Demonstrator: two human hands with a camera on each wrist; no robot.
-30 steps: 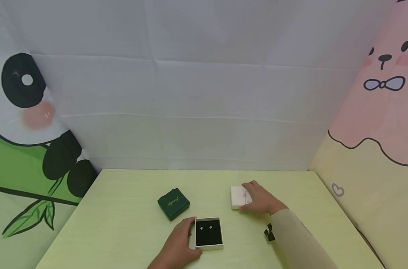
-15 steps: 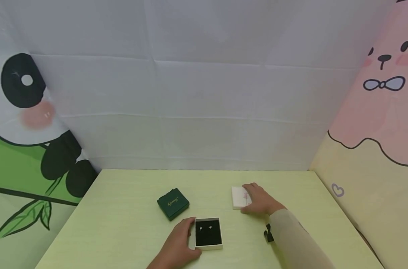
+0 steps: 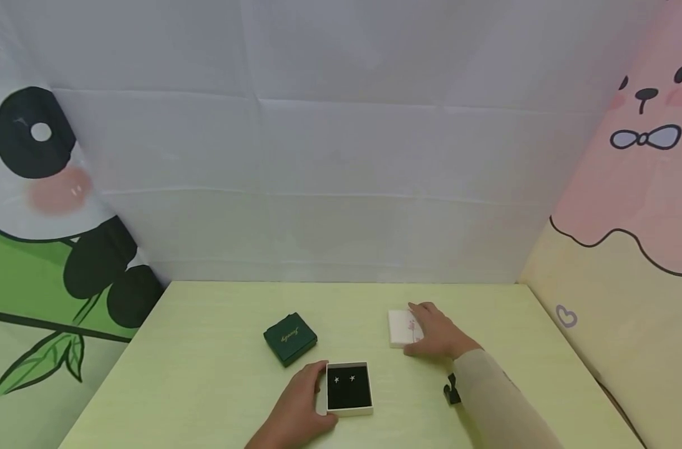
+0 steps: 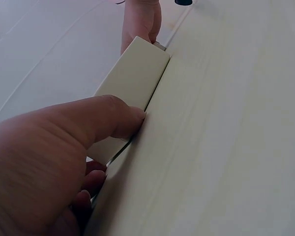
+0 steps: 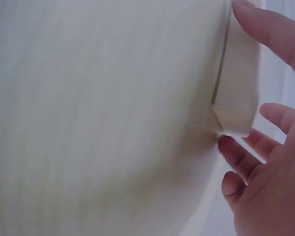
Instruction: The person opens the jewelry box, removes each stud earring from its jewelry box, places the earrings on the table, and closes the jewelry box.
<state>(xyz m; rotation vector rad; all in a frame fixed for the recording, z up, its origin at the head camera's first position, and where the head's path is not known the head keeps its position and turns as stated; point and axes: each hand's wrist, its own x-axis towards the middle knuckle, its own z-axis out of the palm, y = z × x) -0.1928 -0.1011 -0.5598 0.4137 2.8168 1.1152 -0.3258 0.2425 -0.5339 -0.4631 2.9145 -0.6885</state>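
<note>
In the head view a small open white jewelry box (image 3: pixel 350 412) rests on the table near its front middle. Two star-shaped earrings (image 3: pixel 352 378) sit on its black insert (image 3: pixel 349 398). My left hand (image 3: pixel 302 402) grips the box by its left side, and the left wrist view shows the thumb (image 4: pixel 120 118) along its wall. Farther back and to the right lies a white box lid (image 3: pixel 401 328) with a pink flower print. My right hand (image 3: pixel 440 333) holds it from the right, thumb at the near edge and fingers at the far one. Its right part is hidden.
A dark green box (image 3: pixel 290 340) with gold lettering lies left of the lid, behind the jewelry box. Under my right forearm a black strap or clip (image 3: pixel 452 390) shows. A white curtain (image 3: pixel 341 187) hangs behind the pale yellow table (image 3: pixel 194 374).
Both hands keep their holds on the box and the lid. The whole head view shifts slightly; little else differs.
</note>
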